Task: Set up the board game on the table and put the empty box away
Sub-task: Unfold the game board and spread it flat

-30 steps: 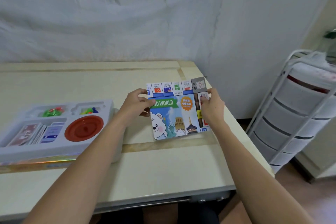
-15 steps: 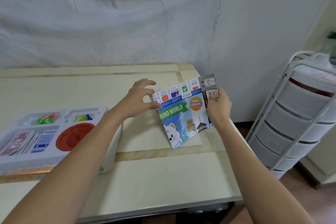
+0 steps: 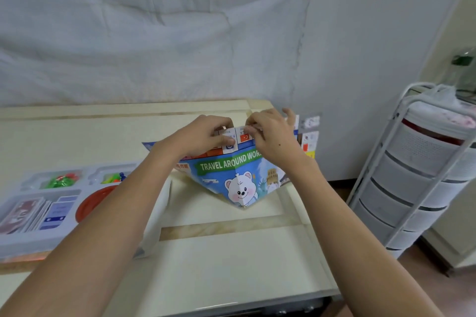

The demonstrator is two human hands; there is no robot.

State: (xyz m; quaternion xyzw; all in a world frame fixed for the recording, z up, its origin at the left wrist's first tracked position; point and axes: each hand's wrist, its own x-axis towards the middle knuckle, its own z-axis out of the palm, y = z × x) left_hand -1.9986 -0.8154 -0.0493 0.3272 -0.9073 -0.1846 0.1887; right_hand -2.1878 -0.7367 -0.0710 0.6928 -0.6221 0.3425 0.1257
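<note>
A folded paper game board (image 3: 238, 179), blue with a white bear and the words "TRAVEL AROUND", is lifted above the cream table (image 3: 231, 252) with its lower corner pointing down. It is partly unfolded. My left hand (image 3: 203, 136) pinches its top edge on the left. Right beside it my right hand (image 3: 273, 131) pinches the same edge. The open game box (image 3: 31, 242) lies at the left with a white insert tray that holds cards, a red round dish (image 3: 95, 201) and small green and coloured pieces (image 3: 61, 180).
A white wire trolley with drawers (image 3: 422, 175) stands right of the table. A wrinkled white sheet (image 3: 154, 44) hangs on the wall behind. The table's right edge (image 3: 319, 237) runs just past the board.
The board lay flat and folded on the table with a hand at each side. It was lifted and tilted, and now it is opening out while both hands have met at its top edge.
</note>
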